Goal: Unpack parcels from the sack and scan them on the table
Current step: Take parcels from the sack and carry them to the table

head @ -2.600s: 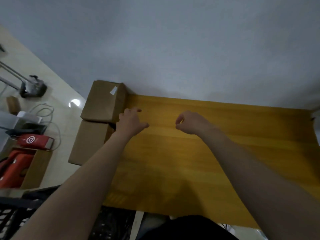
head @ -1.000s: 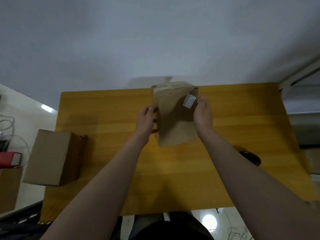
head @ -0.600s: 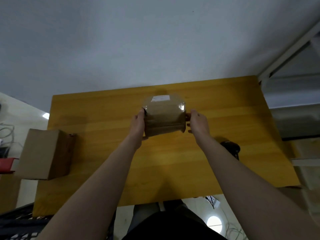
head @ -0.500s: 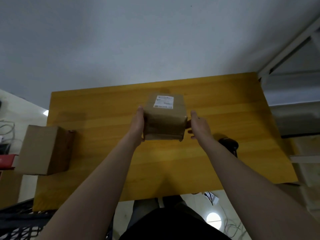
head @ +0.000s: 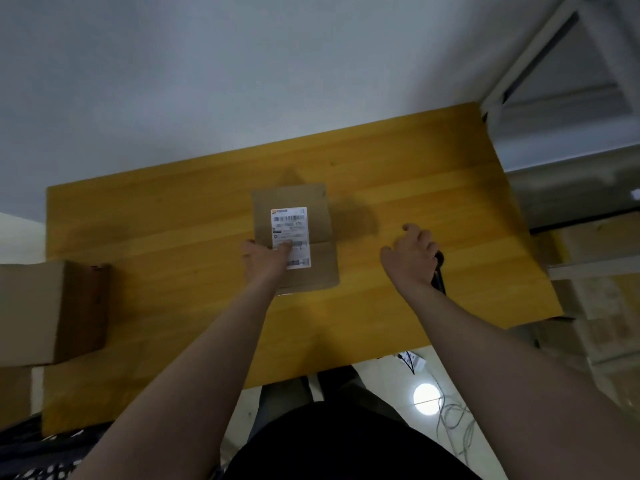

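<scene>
The parcel lies label-up at mid-table. My left hand holds its near-left edge, thumb across the label. My right hand, fingers loosely spread and empty, hovers over the scanner to the right. Note: move the thumb off the barcode and get a firm grip on the scanner before aiming.

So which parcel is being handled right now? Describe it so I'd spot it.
Look at the yellow wooden table, near its middle. A flat cardboard parcel lies there under the thumb of the left hand. Unlike the plain brown box at the table's left edge, it shows a white barcode label on top.
</scene>
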### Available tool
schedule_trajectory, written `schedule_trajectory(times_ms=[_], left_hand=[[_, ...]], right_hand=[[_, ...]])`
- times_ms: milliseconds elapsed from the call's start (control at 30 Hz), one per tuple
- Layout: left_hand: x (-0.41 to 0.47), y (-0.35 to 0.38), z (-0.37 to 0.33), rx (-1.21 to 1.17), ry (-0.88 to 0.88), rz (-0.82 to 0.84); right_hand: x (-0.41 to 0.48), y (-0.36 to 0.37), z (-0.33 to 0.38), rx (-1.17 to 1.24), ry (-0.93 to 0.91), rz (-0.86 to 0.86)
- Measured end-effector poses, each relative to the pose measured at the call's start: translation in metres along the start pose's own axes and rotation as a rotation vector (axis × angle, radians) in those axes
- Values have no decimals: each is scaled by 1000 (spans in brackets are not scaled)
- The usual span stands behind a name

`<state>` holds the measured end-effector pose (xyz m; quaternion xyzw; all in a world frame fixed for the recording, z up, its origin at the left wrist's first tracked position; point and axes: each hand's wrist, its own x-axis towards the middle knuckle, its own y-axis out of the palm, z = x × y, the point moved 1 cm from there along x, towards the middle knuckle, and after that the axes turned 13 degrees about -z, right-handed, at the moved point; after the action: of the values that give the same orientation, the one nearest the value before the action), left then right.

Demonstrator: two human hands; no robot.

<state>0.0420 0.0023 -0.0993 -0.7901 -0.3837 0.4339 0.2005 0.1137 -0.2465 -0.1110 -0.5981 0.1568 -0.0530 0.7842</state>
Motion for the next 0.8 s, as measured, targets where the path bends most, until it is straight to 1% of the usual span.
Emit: schedule_trajectory(times_ms=[33, 67, 100, 200, 267, 333, 433, 533, 667, 733, 800], left_hand=[[-1, 6, -1, 18, 4, 10], [-2, 11, -1, 30, -3, 23], [-2, 16, -1, 33, -16, 35], [-1, 24, 4, 22, -42, 32], [1, 25, 8, 21, -47, 28], [2, 24, 12, 17, -40, 28], [1, 20, 16, -40, -75, 67], [-1, 15, 17, -114, -178, 178], [-6, 4, 16, -113, -263, 296], [-10, -5, 16, -105, -286, 328], [-14, -17, 16, -71, -262, 341]], right_hand=[[7, 1, -12, -11, 71, -24], [13, 0, -24, -11, 162, -9], [20, 3, -36, -7, 262, 42], [29, 13, -66, 88, 521, 299], [29, 20, -79, 151, 572, 393], [27, 25, -85, 149, 524, 445], [17, 25, -72, 305, 484, 571], [11, 10, -45, 417, 439, 548], [8, -24, 2, 506, 311, 510], [3, -42, 27, 528, 245, 544], [-6, -58, 52, 526, 174, 595]])
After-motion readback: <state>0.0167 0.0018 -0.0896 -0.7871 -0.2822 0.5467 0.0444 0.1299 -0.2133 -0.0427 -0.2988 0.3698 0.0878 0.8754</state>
